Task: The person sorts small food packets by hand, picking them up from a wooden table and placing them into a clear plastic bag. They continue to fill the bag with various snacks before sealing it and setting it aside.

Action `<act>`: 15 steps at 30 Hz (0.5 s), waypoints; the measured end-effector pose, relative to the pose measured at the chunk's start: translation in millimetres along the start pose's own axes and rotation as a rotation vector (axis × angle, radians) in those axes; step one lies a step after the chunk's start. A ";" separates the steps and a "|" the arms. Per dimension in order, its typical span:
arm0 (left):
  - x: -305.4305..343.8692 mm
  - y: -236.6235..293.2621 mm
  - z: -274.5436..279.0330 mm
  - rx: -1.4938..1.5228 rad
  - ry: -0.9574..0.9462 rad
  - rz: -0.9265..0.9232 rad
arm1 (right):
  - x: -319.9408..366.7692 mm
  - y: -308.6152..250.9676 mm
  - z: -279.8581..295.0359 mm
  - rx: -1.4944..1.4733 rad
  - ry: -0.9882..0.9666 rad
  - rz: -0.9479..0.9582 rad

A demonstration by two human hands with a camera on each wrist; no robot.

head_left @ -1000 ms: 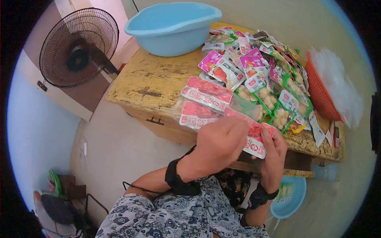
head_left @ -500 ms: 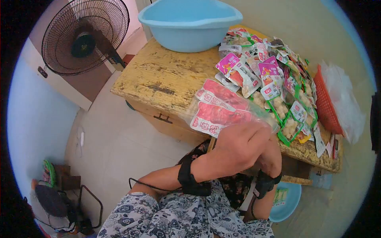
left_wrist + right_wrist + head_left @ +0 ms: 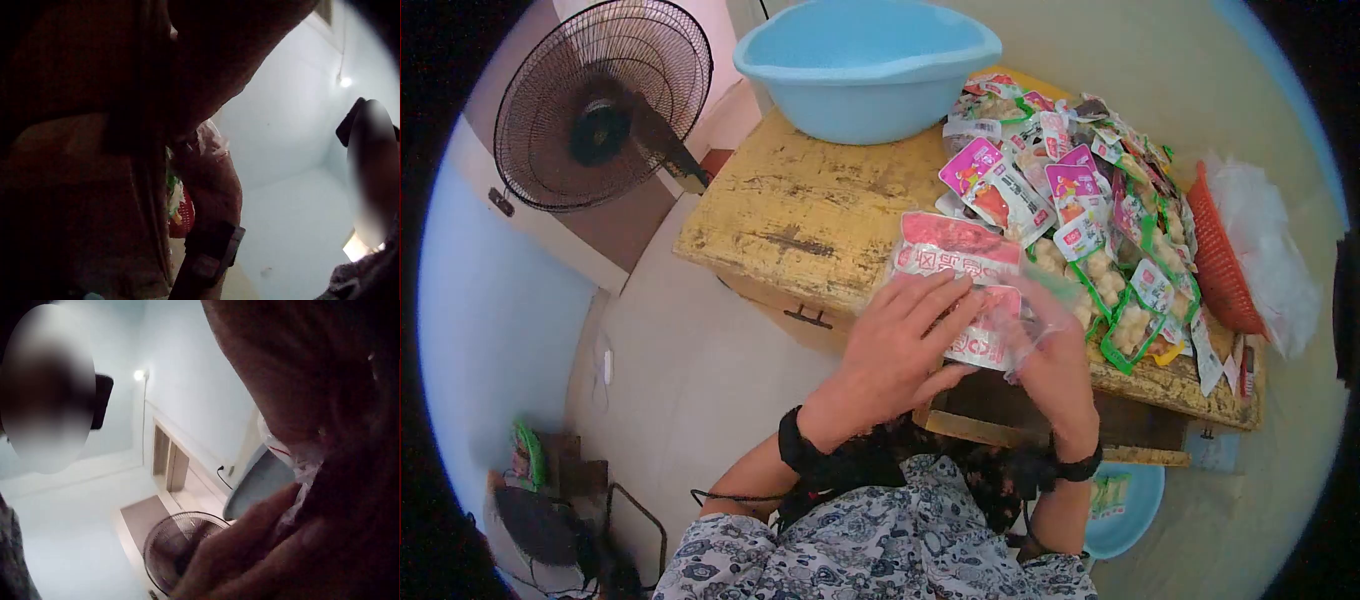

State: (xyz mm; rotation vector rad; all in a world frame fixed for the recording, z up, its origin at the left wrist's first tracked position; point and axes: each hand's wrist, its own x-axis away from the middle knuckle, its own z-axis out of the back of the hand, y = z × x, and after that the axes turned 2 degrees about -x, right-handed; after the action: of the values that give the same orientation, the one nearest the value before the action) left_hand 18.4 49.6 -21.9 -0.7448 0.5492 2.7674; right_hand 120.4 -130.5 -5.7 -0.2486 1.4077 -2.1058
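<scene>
Red-and-white packets (image 3: 960,234) under and just beyond left fingers (image 3: 920,320) laid nearly straight across them, with right fingers (image 3: 1048,348) against clear plastic (image 3: 1037,312), cannot tell whether pinching; best to keep packets flat, press evenly and smooth loose plastic without creasing.

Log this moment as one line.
left hand: rests on red-and-white packets | right hand: grips clear bag | packet pile: on yellow dresser
</scene>
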 end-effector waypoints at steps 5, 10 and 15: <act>-3.3 0.7 -0.9 -0.058 -0.026 0.004 | -3.7 -11.1 -3.7 0.373 0.152 0.123; -12.0 -4.6 0.6 -0.085 -0.032 0.047 | -1.7 -10.0 3.1 0.379 0.190 -0.065; -16.1 -5.1 1.7 -0.134 -0.072 0.054 | 8.1 6.2 4.6 0.266 0.332 0.200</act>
State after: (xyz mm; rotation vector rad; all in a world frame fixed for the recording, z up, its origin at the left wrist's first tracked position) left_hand 32.8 53.0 -13.6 -0.6637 0.3779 2.8911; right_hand 118.2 -140.3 -10.6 0.3481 1.2480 -2.2012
